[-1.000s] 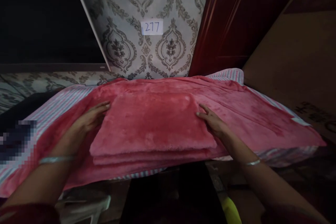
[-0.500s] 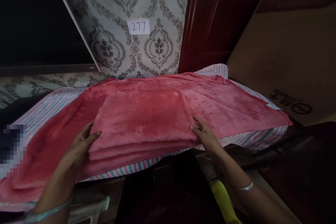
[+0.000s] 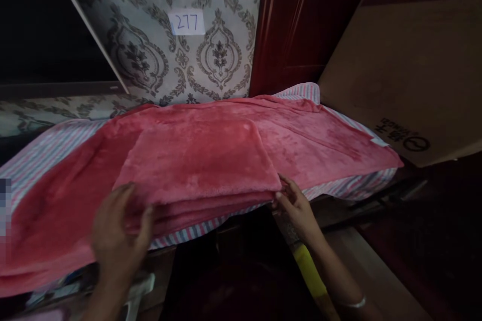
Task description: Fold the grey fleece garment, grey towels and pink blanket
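Observation:
A folded pink fleece blanket (image 3: pixel 199 160) lies in several layers on top of a larger spread pink blanket (image 3: pixel 320 140), over a striped sheet (image 3: pixel 48 148). My left hand (image 3: pixel 118 228) is at the folded stack's near left corner, its fingers curled onto the edge, slightly blurred. My right hand (image 3: pixel 295 205) pinches the stack's near right corner, fingers closed on the layers.
Patterned wallpaper with a paper label reading 277 (image 3: pixel 187 22) is behind. A dark red door (image 3: pixel 297 25) stands at the back right, a large cardboard box (image 3: pixel 410 65) leans at the right. A yellow-handled object (image 3: pixel 309 263) is below my right wrist.
Both hands slid from the sides of the folded blanket back to its near corners. The view has shifted right and down a little.

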The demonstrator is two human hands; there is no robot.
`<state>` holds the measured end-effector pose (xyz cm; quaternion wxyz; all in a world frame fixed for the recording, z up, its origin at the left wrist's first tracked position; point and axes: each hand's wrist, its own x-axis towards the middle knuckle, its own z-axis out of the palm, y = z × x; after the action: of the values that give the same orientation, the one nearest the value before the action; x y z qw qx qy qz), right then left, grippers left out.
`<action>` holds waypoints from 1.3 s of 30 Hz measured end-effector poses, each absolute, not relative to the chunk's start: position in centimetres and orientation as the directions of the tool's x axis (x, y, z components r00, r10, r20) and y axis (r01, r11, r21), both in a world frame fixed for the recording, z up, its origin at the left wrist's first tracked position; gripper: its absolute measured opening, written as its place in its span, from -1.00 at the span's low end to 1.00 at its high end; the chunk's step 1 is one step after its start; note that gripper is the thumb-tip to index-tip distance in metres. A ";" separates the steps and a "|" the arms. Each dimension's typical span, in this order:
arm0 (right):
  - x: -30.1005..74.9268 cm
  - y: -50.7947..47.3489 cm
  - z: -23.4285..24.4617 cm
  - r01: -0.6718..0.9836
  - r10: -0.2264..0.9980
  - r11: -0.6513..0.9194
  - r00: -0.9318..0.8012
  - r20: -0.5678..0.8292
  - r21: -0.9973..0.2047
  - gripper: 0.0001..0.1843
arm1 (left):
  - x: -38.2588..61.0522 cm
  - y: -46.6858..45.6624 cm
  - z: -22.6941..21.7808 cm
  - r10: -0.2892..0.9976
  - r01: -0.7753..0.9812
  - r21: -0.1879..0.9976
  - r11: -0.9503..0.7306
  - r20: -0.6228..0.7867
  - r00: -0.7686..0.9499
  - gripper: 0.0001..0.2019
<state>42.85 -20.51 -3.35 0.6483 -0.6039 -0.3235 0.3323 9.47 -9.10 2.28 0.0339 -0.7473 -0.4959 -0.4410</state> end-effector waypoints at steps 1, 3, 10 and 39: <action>42.6 -20.5 -3.2 -0.049 0.825 0.053 0.565 0.016 -0.997 -0.28 | 11.2 -9.5 2.4 0.663 0.741 0.294 -0.604 0.702 0.262 -0.44; 42.3 -20.4 -2.9 -0.061 0.817 0.055 0.577 0.010 -0.997 -0.27 | 14.7 -10.0 2.5 0.553 0.645 0.155 -0.748 0.685 0.475 -0.40; 42.1 -20.5 -2.9 -0.102 0.801 0.059 0.599 -0.014 -0.993 -0.26 | 21.0 -10.0 0.4 0.523 0.589 -0.016 -0.808 0.443 0.728 -0.28; 43.7 -18.1 -1.1 -0.040 0.766 -0.018 0.641 -0.040 -0.999 -0.12 | 4.9 -5.3 -0.2 0.714 0.863 0.049 -0.502 0.587 0.382 -0.34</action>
<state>43.71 -18.06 -1.06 0.6408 -0.6404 -0.2835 0.3145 4.88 -5.26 -0.18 0.1339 -0.8203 -0.4806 -0.2796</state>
